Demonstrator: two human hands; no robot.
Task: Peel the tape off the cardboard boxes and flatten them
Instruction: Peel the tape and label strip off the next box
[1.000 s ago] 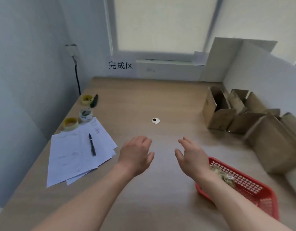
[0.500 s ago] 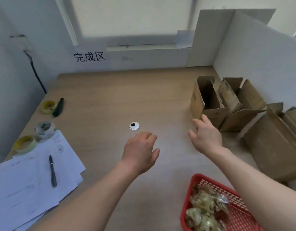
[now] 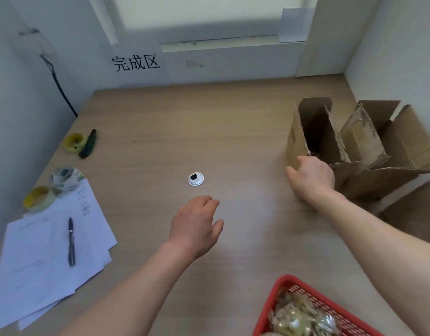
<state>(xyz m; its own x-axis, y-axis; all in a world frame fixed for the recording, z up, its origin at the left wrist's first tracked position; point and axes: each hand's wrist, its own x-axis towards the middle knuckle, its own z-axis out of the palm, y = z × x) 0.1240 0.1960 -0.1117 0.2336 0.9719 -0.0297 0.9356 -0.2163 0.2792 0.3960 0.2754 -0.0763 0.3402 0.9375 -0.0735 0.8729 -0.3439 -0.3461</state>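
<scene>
Your right hand [image 3: 310, 177] is on the near-left corner of the closest box [image 3: 303, 139], which stands upright w/ its flaps open at the right side of the surface [image 3: 233, 132], packed against other boxes [image 3: 378, 141] further right. Risk no. 1: that box is touching its neighbours, so if you drag it toward you by one corner it'll prob. pull or tip the others w/ it. Risk no. 2: you only have a corner, thumb on the left wall & fingers curled over the near edge into the opening, so the wall may fold or the thing may swing instead of sliding. Bring the other hand in before lifting. Risk no. 3: the red basket [image 3: 281, 294] of balled-up tape sits near you on the right, approx. in the path if you pull straight back, so steer to the centre. Can't tell from here where tape remains on this box; the dark inside hides the bottom seam. Pose: right arm stretched far & right, wrist bent, hand clamped on the cardboard. Left hand [image 3: 197, 226] hovers over the middle of the surface, palm down, fingers loosely curled, holding nothing, just near of the round cable cap [image 3: 195, 178]. Papers [image 3: 46, 258] & pen [image 3: 71, 241] lie well apart at left.
</scene>
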